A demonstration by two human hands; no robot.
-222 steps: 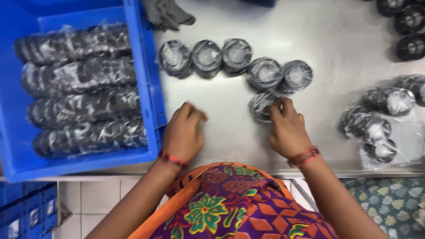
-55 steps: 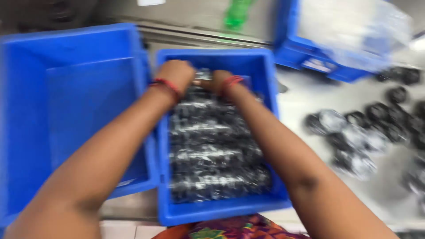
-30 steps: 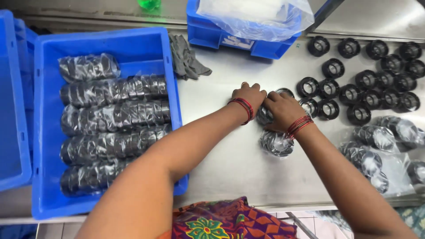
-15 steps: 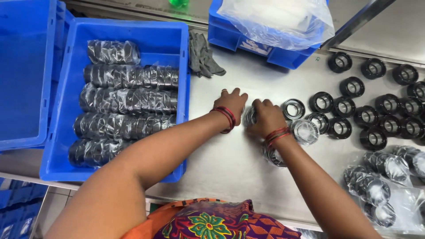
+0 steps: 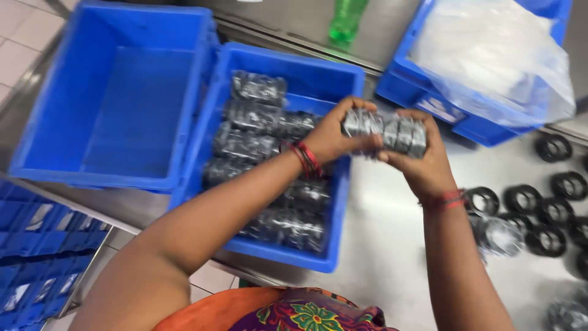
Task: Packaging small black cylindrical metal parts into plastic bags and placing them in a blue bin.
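Note:
Both my hands hold one row of black rings wrapped in clear plastic [image 5: 384, 130] above the right rim of a blue crate [image 5: 288, 67]. My left hand [image 5: 335, 133] grips its left end, my right hand [image 5: 418, 160] its right end. Below, the crate holds several more wrapped rows of black rings [image 5: 257, 144], lying side by side.
A second, bare blue crate [image 5: 116, 92] stands to the left. At the back right a blue crate [image 5: 441, 110] carries a clear plastic bag [image 5: 496, 52]. Loose black rings [image 5: 554, 211] lie on the steel table [image 5: 380, 245] at right. A green bottle [image 5: 348, 18] stands behind.
My hands have lifted a wrapped row of rings off the table and carried it left to the crate. The view has swung left with them.

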